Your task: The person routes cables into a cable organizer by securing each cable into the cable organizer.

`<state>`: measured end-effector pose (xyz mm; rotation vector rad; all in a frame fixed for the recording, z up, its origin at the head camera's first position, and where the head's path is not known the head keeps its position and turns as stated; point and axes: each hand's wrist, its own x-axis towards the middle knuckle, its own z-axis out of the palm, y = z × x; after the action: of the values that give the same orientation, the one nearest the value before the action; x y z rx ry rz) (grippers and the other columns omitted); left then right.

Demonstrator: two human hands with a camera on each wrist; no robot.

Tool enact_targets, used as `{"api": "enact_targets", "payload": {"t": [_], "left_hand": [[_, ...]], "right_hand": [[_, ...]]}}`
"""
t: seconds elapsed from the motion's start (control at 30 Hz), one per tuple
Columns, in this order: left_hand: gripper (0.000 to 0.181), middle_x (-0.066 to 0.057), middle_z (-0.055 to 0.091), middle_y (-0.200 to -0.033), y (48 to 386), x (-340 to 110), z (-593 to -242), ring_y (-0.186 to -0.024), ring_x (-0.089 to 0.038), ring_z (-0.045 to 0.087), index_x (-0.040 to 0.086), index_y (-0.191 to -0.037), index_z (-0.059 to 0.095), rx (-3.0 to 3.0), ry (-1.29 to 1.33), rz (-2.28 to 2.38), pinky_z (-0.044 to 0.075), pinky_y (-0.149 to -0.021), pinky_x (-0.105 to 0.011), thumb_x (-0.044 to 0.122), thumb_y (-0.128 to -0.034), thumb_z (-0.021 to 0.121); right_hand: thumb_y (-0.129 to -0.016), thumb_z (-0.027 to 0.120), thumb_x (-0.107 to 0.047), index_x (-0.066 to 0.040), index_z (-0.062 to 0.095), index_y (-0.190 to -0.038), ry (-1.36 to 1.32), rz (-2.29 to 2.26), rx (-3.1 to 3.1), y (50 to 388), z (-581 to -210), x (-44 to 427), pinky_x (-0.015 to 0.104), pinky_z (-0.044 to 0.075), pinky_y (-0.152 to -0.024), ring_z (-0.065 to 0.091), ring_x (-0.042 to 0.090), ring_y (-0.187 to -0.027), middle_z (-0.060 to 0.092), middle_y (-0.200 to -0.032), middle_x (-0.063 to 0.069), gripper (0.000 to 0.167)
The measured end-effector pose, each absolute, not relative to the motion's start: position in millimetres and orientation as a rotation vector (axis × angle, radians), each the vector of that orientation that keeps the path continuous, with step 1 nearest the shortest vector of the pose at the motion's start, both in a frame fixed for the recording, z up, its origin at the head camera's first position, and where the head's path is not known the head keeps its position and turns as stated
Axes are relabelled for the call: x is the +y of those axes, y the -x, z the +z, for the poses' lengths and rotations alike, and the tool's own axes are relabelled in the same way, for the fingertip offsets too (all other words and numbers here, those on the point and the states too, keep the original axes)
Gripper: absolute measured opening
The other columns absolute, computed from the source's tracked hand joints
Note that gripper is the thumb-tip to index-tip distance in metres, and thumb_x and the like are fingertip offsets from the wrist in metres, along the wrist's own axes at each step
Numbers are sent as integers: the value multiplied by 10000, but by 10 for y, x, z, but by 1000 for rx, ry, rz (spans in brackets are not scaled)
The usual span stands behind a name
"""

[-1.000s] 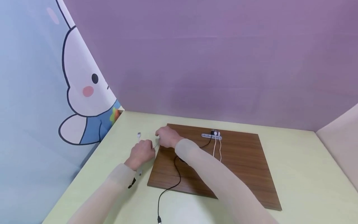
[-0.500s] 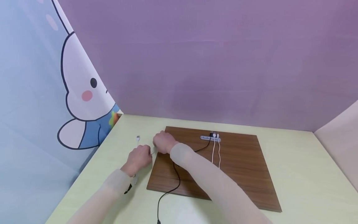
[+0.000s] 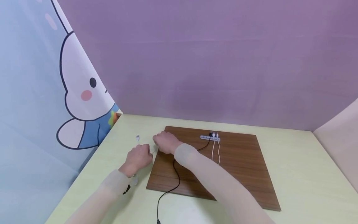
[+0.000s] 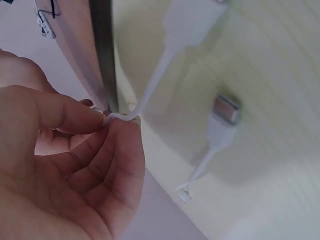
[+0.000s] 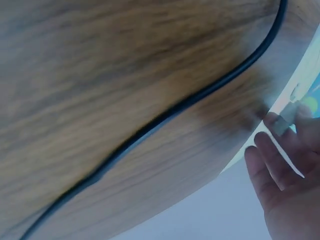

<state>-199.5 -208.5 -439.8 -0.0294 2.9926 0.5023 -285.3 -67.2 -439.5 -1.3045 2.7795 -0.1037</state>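
Observation:
At the left edge of a brown wooden board [image 3: 237, 174], my left hand [image 3: 137, 158] pinches a thin white cable [image 4: 152, 85] between thumb and index finger. This cable leads to a white plug [image 4: 192, 22], close to the left wrist camera. Just to the right, my right hand [image 3: 167, 142] hangs over the board's far left corner. In the right wrist view its thumb and finger pinch a small pale connector-like piece [image 5: 286, 119]; its exact kind is unclear. Beyond my left hand a white USB plug [image 3: 137, 137] lies on the table.
A pale cable holder strip [image 3: 205, 137] on the board carries a black plug and two white cables [image 3: 213, 152]. A black cable [image 3: 179, 177] runs over the board's front edge. Beside my left wrist lie a white plug [image 3: 135, 180] and a black piece [image 3: 126, 189].
Both hands stay near the board's left edge. My left hand has come slightly nearer to me, and the right hand's fingers have dipped lower. The head view has shifted a little.

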Motion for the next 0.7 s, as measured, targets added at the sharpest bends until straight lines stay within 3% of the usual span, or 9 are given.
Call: {"api": "enact_targets", "payload": {"t": [0.13,0.3,0.47,0.7], "left_hand": [[104,-101,627,-810,2012,-2067,-4398,-608,-236,552,21,-920,621,3024,-1,498,446,-510,-358,115,-910,579],[71,-69,597,-773,2031,-2000,-4410,-604,-225,548,30,-910,613,3021,-32,514,447,-499,-355,97,-889,603],[47,-45,560,-727,2043,-1909,-4391,-583,-222,537,51,-870,603,3030,-62,544,434,-485,-353,91,-869,629],[56,-41,549,-726,2067,-1776,-4351,-585,-216,522,71,-828,605,3035,-132,573,427,-491,-347,90,-864,643]], "right_hand": [[-931,677,-3,-115,680,-1085,1246,-274,2787,2852,-4377,-567,209,502,-778,615,121,-940,662,-1030,-14,190],[-1004,635,-87,-91,702,-1033,1112,-528,2756,2850,-4387,-420,208,508,-754,609,108,-899,646,-987,-2,73],[-990,637,-34,-81,738,-987,1038,-667,2717,2883,-4332,-260,232,527,-772,622,138,-899,659,-980,23,112],[-988,610,-13,-46,759,-1057,974,-709,2687,2950,-4263,-24,288,546,-825,652,178,-954,699,-1046,57,167]]}}
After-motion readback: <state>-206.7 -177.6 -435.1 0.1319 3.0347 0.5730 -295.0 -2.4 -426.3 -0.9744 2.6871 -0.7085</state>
